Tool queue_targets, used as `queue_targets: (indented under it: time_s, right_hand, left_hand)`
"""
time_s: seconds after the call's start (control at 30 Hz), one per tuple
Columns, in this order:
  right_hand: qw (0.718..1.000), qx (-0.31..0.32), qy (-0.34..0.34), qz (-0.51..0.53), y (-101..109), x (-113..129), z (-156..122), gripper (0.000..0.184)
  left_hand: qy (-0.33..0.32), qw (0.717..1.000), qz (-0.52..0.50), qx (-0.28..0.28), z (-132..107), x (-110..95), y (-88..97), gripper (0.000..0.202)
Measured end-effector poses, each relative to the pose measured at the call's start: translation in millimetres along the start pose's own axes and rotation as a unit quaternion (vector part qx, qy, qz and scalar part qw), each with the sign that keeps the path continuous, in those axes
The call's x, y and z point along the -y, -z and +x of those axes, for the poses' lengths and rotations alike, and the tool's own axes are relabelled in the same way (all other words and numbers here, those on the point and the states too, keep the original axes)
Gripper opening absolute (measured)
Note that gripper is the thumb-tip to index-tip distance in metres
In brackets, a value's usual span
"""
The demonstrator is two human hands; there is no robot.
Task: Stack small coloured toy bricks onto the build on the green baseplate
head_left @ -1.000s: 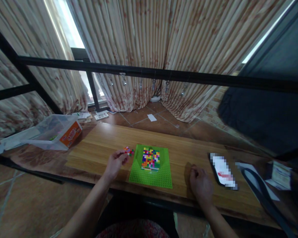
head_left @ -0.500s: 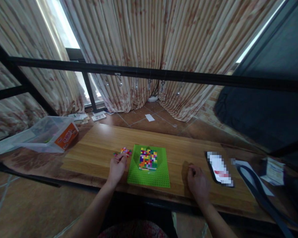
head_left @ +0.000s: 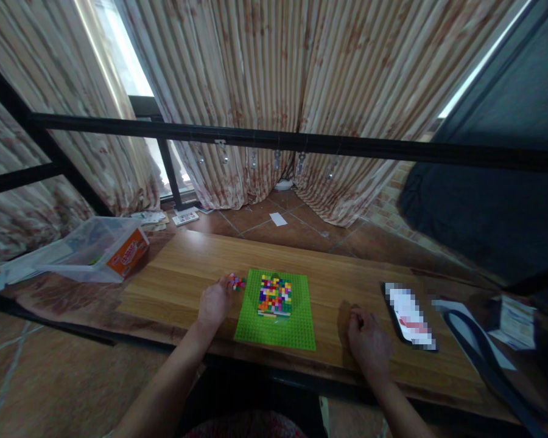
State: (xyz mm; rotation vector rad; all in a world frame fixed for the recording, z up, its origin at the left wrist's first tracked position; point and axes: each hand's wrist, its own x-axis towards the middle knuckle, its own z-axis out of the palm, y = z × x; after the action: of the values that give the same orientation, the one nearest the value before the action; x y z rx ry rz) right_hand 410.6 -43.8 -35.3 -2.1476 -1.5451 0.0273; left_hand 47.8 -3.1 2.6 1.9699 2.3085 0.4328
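My left hand point(head_left: 214, 302) is at the near-left side of a small pile of loose coloured bricks point(head_left: 238, 282), its fingers bent and drawn together at the pile's edge. Whatever its fingertips may hold is too small to make out. To the right of the pile lies a green studded baseplate point(head_left: 274, 337). A multicoloured block of small bricks point(head_left: 274, 295) stands on it, with paler layers showing at its near side. My right hand point(head_left: 369, 340) rests on the tabletop right of the baseplate, loosely curled into a fist, with nothing seen in it.
A phone point(head_left: 408, 316) with a blurred screen lies right of my right hand. Beyond it are a dark strap point(head_left: 475, 347) and papers. A clear plastic bin point(head_left: 95, 249) with an orange label stands at the left. A black rail point(head_left: 265, 135) crosses beyond the wooden table point(head_left: 178, 261).
The left hand's fingers have shifted from over the brick pile to its left edge, uncovering more of the bricks. The right hand stays curled on the table. The view has shifted slightly.
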Motion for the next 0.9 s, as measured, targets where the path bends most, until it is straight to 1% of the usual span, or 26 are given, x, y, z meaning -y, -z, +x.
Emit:
queue_targets:
  time_s: [0.1,0.2,0.37,0.5,0.57,0.7,0.9]
  right_hand:
    - [1.0,-0.001,-0.003,-0.001,0.1,0.4,-0.1,0.036]
    - [1.0,-0.007,0.003,0.008,-0.5,0.4,-0.2,0.035]
    - [1.0,-0.009,0.0,0.011,-1.7,0.0,0.1,0.034]
    - [1.0,-0.001,-0.007,0.006,-1.9,0.4,0.3,0.033]
    - [1.0,-0.004,-0.006,0.008,-2.0,0.4,0.3,0.033]
    - [1.0,-0.004,-0.008,0.007,-1.7,0.3,0.7,0.034]
    - [1.0,0.004,-0.008,0.001,-0.9,0.6,0.6,0.033]
  left_hand:
    - [0.013,1.0,-0.021,-0.016,0.2,4.5,-0.9,0.026]
    - [0.019,0.995,-0.09,-0.043,-0.7,3.9,1.1,0.023]
    - [-0.02,0.967,-0.25,-0.048,-3.0,-7.9,10.3,0.016]
    - [-0.069,0.945,-0.314,-0.057,-6.1,-24.1,15.2,0.016]
    - [-0.092,0.941,-0.321,-0.058,-8.0,-32.9,15.8,0.019]
    - [-0.126,0.945,-0.297,-0.055,-9.5,-47.3,15.6,0.023]
    - [-0.129,0.956,-0.258,-0.047,-4.6,-57.6,13.6,0.028]
